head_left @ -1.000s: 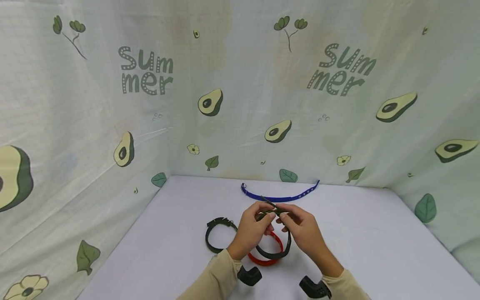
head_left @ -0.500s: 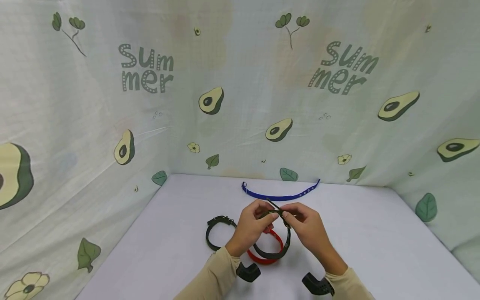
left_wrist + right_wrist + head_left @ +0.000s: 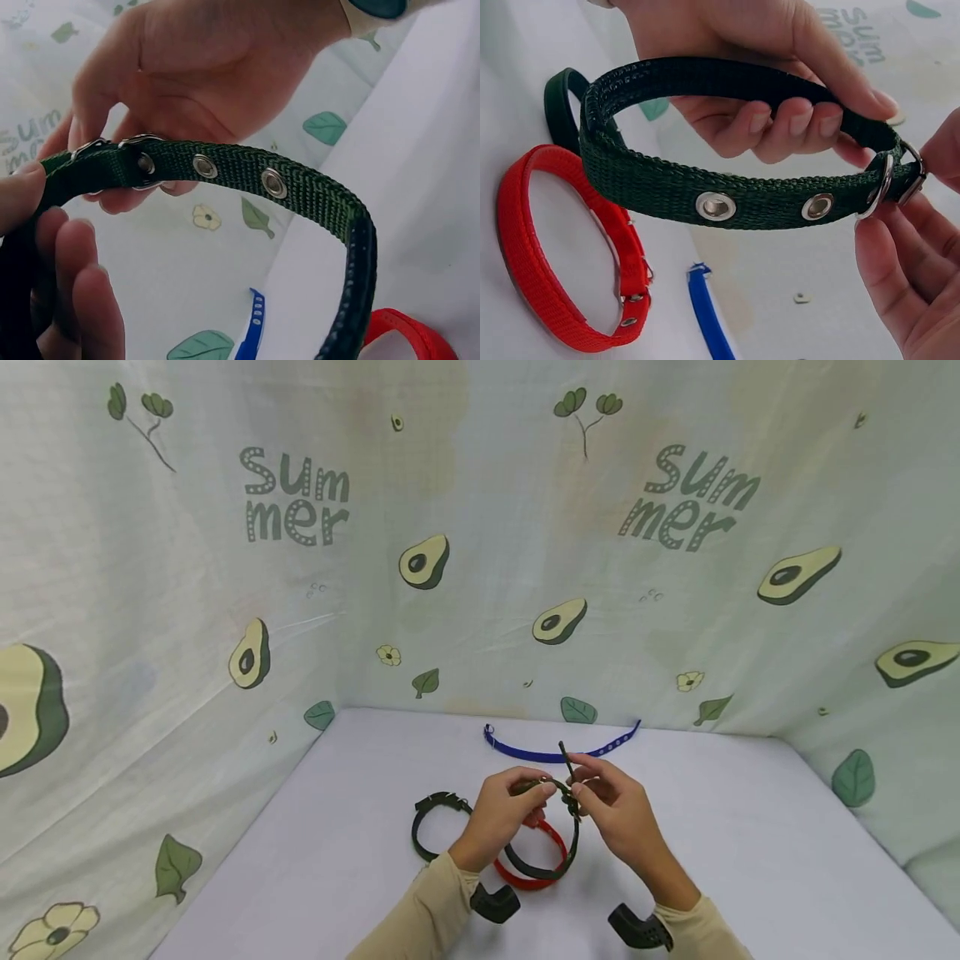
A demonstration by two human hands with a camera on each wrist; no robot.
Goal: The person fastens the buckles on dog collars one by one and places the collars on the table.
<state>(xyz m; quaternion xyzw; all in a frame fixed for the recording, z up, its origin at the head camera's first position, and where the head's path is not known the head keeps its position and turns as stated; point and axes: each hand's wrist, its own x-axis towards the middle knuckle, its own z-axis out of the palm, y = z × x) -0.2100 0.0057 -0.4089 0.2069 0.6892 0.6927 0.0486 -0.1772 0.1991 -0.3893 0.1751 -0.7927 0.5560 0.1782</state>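
A dark green webbing collar hangs as a loop between the two hands. Metal eyelets, a buckle and a D-ring show on it. My left hand pinches the band between thumb and fingers, left of the buckle. On the other side, my right hand holds the collar at the buckle with thumb and fingertips. The strap's free end sticks up beside the right index finger in the head view. Fingers partly cover the buckle.
Below the held loop, a red collar lies closed in a ring on the white table. Another dark green collar lies looped to the left. A blue collar stretches out flat toward the back, before the printed curtain.
The strap's free end has swung from slanting up-left to nearly upright. My right hand has shifted slightly right, while the left stays almost in place.
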